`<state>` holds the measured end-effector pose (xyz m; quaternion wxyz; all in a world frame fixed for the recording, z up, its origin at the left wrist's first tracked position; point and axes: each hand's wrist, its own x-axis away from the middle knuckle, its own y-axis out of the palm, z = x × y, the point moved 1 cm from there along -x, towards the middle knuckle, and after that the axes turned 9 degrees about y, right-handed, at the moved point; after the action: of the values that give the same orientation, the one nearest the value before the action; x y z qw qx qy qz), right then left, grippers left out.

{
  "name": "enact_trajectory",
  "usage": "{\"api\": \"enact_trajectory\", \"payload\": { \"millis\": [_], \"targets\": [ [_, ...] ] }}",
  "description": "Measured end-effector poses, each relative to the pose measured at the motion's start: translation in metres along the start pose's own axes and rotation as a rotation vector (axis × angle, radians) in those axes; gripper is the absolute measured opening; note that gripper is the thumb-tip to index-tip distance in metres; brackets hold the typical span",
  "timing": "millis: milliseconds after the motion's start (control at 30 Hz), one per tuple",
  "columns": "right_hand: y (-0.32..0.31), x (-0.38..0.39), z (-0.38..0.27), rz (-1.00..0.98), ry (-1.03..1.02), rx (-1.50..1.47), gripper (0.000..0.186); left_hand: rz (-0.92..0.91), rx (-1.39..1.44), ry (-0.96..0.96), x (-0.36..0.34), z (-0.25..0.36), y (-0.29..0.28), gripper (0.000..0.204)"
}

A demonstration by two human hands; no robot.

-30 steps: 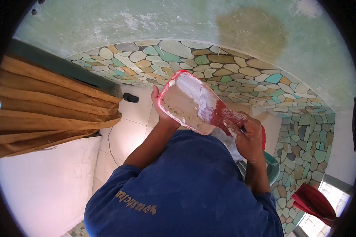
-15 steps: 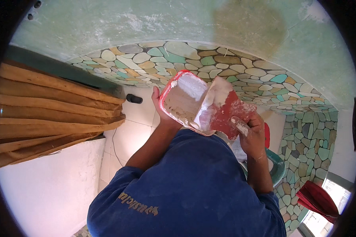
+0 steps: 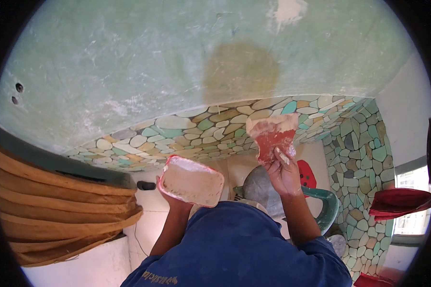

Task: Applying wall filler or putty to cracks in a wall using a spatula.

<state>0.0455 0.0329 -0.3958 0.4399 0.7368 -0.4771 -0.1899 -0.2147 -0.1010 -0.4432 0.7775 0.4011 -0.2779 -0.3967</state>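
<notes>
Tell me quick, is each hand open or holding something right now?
Left hand: holding the red-rimmed tray with beige paste inside.
Right hand: closed on the red scraper, blade end up in the picture.

Green wall point(image 3: 143, 62), pebbled stone band point(image 3: 177, 126), orange curtain point(image 3: 62, 205)

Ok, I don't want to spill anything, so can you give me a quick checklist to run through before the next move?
1. Tray held: ok, the left hand has it from its left side.
2. Paste in the tray: ok, spread over its bottom.
3. Scraper gripped: ok, in the right hand, wide edge away from the person.
4. Scraper clear of the tray: ok, the two are apart.
5. Right hand clean: not ok, white smears on its fingers.
6. Right forearm clear of the green chair: cannot tell, they overlap in this view.
</notes>
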Motion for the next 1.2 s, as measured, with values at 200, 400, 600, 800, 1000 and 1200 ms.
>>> {"api": "enact_trajectory", "payload": {
  "millis": [200,400,600,800,1000,1200],
  "targets": [
    [-0.032,-0.078,-0.058,0.242,-0.774,1.111,0.025,0.015,-0.053,0.071,0.007,0.007,0.016,0.057],
    [0.009,-0.151,-0.114,0.117,-1.441,1.537,0.045,0.081,-0.112,0.139,0.018,0.019,-0.003,0.059],
    [0.019,-0.205,-0.136,0.162,-1.711,1.618,0.055,0.061,-0.162,0.211,0.035,0.026,-0.027,0.062],
    [0.004,-0.233,-0.124,0.156,-1.627,1.727,0.059,0.083,-0.133,0.205,0.045,0.026,-0.041,0.065],
    [-0.023,-0.226,-0.102,0.043,-1.507,1.873,0.059,0.208,-0.068,0.169,0.043,0.019,-0.011,0.058],
    [-0.014,-0.19,-0.104,-0.049,-1.533,1.711,0.053,0.157,-0.051,0.159,0.033,0.016,-0.008,0.057]
  ]
}}
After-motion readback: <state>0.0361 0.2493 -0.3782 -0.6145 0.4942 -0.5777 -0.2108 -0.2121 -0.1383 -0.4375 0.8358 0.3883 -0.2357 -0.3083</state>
